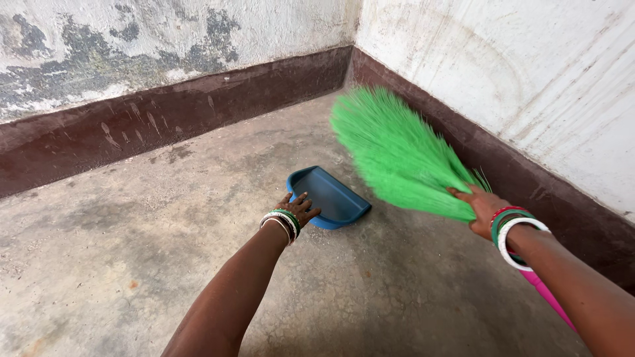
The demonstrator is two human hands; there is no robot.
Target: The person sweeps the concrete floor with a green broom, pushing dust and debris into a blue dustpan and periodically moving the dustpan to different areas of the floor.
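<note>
Just ahead of my left hand (pixel 297 210) lies the blue dustpan (pixel 329 197), flat on the concrete floor (pixel 132 264), its open mouth turned away from me toward the corner of the room. My fingers curl over its near rim, gripping it; the thumb side is hidden, so I cannot say how firmly. The pan looks like thin moulded plastic, so I judge it light and stiff, likely to skid on the gritty floor unless I press down. The back rim, where I have it, seems the best place to hold.

My right hand (pixel 481 210) is closed around the neck of the green broom (pixel 397 155), just where the bristles gather above the pink handle (pixel 546 296), which runs back under my forearm. The bristles fan out ahead of that hand and above the pan; they are blurred, so whether the tips touch the floor I cannot tell. I judge them soft, springy and very light, bending easily against any edge.

To the right of my right hand the wall (pixel 529 86) and its dark skirting band (pixel 562 198) stand near, leaving little room on that side. Beyond both hands the two walls meet in a corner. To the left of my left hand the floor runs wide, with a scatter of fine dust.
</note>
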